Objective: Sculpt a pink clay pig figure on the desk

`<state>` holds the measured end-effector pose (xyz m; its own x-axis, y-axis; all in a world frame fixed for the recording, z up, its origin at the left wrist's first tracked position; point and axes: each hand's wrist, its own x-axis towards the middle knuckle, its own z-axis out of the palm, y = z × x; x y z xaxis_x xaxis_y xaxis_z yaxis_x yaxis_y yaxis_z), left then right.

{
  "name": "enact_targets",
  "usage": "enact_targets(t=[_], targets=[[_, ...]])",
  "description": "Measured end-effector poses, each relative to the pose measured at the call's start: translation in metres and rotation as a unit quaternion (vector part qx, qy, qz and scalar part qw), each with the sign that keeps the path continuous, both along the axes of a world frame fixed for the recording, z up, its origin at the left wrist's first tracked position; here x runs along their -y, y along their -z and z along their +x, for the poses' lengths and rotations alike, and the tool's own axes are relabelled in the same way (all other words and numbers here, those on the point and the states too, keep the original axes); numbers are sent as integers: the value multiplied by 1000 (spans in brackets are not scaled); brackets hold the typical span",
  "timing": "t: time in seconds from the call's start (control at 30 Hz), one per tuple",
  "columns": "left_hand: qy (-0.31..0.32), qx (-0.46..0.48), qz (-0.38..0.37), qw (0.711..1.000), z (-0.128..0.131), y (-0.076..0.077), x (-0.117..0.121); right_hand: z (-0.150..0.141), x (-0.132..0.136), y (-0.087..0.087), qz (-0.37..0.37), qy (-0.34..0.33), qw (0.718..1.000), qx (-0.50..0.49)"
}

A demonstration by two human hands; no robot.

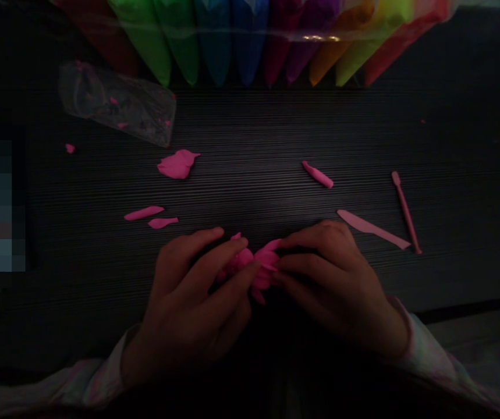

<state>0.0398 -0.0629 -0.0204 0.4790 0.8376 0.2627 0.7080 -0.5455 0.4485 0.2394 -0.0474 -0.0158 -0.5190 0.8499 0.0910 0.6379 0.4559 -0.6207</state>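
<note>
Between my two hands is a pink clay figure (244, 259) with several petal-like pieces sticking out at its right end. My left hand (197, 297) is closed around its left side, fingers lying over the top. The fingertips of my right hand (337, 279) pinch the pointed pieces at its right end. Part of the figure is hidden under my fingers. Beyond my left hand lie two slim pink clay strips (144, 213) and a flattened pink clay lump (178, 164). A small pink clay roll (318, 174) rests beyond my right hand.
Right of centre lie a pink plastic clay knife (372, 228) and a thin pink modelling tool (405, 212), their ends close together. A crumpled clear wrapper (119, 102) with pink bits lies at the upper left. Several coloured clay packs (250, 46) line the far edge of the dark table (241, 128).
</note>
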Motion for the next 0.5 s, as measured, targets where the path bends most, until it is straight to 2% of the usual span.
enact_targets(t=[0.23,0.5], targets=[[-1,6,1,1000,0,1,2,3,0,-3,-13,7,999,-47],[3,4,6,1000,1,2,1,1,-1,0,14,-7,1000,-7]])
